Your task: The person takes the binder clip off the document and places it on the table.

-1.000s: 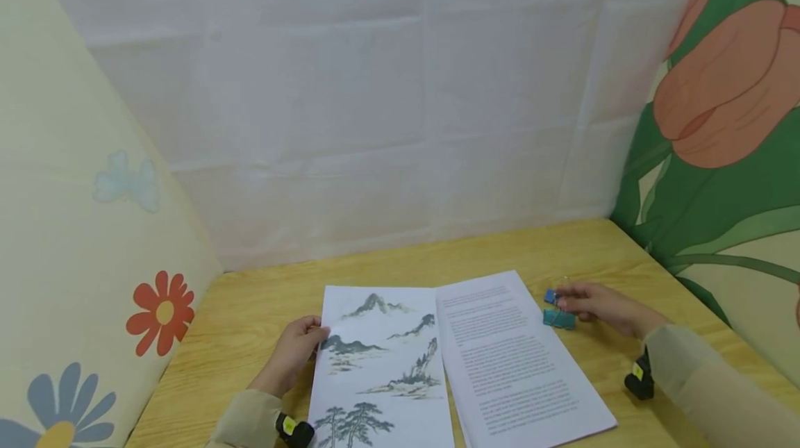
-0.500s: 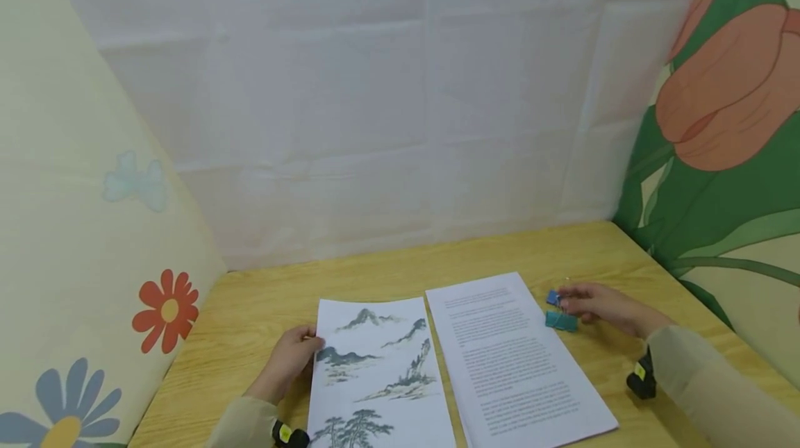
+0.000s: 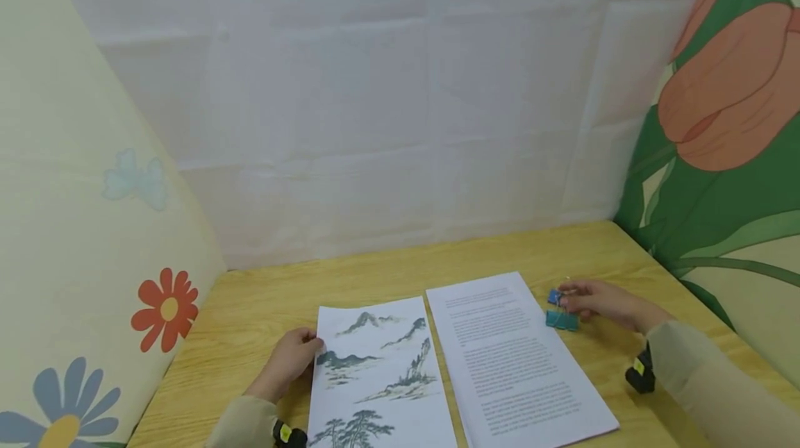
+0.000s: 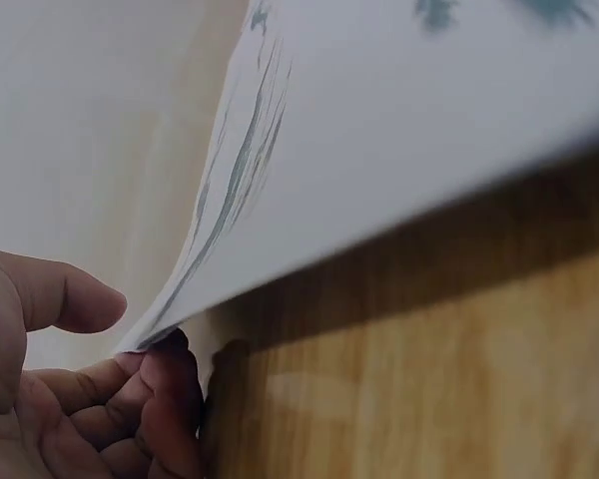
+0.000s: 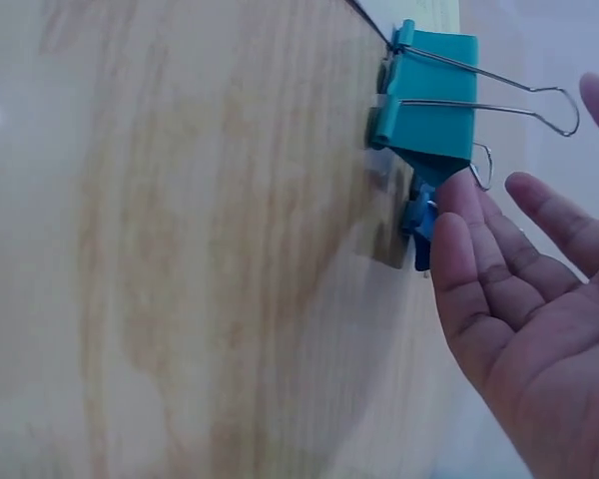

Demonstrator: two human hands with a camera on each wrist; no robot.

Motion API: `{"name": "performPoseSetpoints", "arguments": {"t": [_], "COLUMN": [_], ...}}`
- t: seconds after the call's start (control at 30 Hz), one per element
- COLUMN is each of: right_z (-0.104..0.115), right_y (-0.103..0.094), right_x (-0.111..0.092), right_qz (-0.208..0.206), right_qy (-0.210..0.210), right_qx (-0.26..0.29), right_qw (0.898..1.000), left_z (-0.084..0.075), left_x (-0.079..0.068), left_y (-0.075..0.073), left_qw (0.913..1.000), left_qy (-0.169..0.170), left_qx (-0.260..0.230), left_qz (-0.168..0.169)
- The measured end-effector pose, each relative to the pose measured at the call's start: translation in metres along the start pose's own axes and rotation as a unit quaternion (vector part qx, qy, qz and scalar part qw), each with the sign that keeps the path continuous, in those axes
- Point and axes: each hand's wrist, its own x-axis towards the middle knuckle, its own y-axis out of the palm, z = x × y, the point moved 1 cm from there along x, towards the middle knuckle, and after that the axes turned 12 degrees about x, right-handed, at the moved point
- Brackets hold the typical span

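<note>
My left hand (image 3: 287, 364) grips the left edge of a white paper sheet printed with ink mountains and pine trees (image 3: 381, 364). In the left wrist view that sheet (image 4: 379, 120) bows up off the table, its edge lying on curled fingers with the thumb above. My right hand (image 3: 603, 303) is beside a teal binder clip (image 3: 562, 321) and a smaller blue binder clip (image 3: 554, 296). The right wrist view shows its fingers loosely bent against or just behind the teal clip (image 5: 434, 95), thumb held apart; whether they touch it is unclear.
A stack of text-printed paper (image 3: 512, 364) lies between the painted sheet and the clips, a narrow gap separating it from the sheet. The wooden table (image 3: 375, 274) meets a white cloth backdrop (image 3: 387, 121), with a flower-patterned panel on each side.
The painted sheet has come away from the text stack, shifting left and toward me with my left hand. My right hand and the clips have hardly moved.
</note>
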Motion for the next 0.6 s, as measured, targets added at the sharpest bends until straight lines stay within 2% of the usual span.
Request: {"name": "performPoseSetpoints", "arguments": {"t": [0.1,0.33,0.6], "right_z": [0.0021,0.0046,0.0045], "right_y": [-0.0015,-0.0025,-0.0012], "right_x": [0.0002,0.0039,0.0054], "right_qz": [0.005,0.01,0.018], "right_qy": [-0.004,0.004,0.0], "right_qx": [-0.001,-0.008,-0.005], "right_qw": [1.0,1.0,1.0], "left_z": [-0.0002,-0.0009,-0.0007], "left_x": [0.0002,-0.0005,-0.0013], "left_y": [-0.0004,-0.002,-0.0017], "left_qw": [1.0,0.9998,0.9999], "left_qy": [-0.003,0.013,0.003], "left_qx": [0.006,0.017,0.013], "left_qz": [0.006,0.008,0.003]}}
